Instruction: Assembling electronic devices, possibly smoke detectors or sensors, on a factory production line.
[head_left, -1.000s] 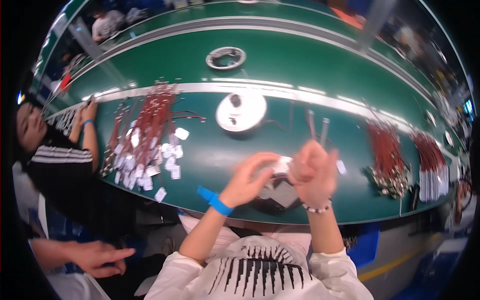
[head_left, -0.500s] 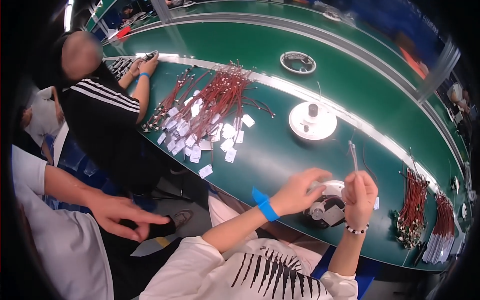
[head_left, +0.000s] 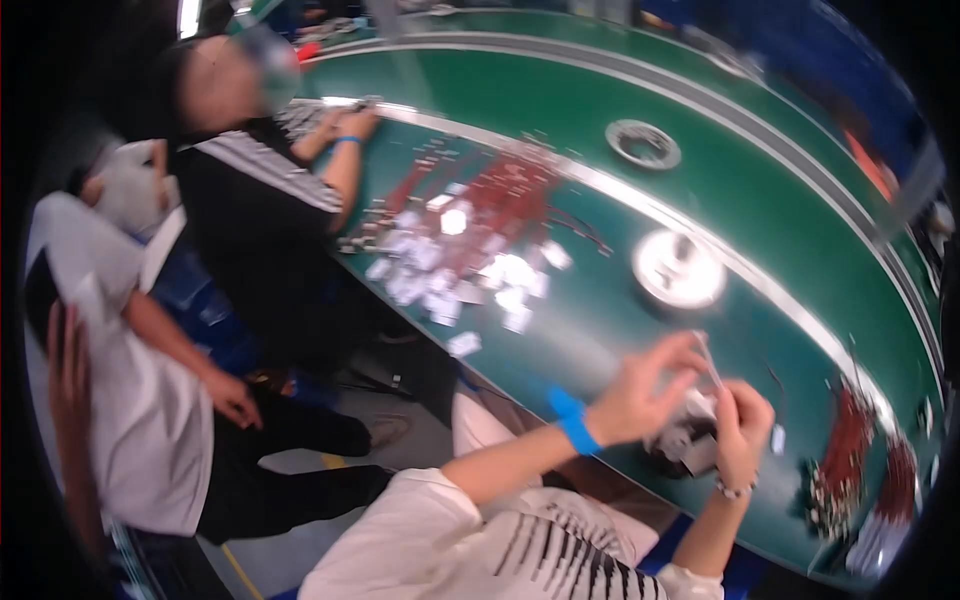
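My right hand [head_left: 745, 425], with a beaded bracelet at the wrist, is closed in a pinch on a thin pale tube [head_left: 708, 360] that points up. My left hand [head_left: 645, 390], wearing a blue wristband [head_left: 573, 422], has its fingertips at the tube's upper end. Motion blur hides whether they grip it. Below both hands, partly covered by them, a round lamp housing [head_left: 680, 445] with a dark inside lies at the table's near edge. Beyond them a white round lamp base [head_left: 678, 268] with a dark knob stands on the table.
A heap of red wires with white tags [head_left: 480, 240] spreads over the green table at the left. Bundles of red wires [head_left: 840, 450] lie at the right. On the far strip sits a white ring [head_left: 643, 144]. A co-worker in black [head_left: 265, 200] works at the left; another person stands nearer.
The view has swung, so the scene sits further right and lower. My left hand has risen from the lamp housing to the tube in my right hand. The nearby person's pointing hand has dropped.
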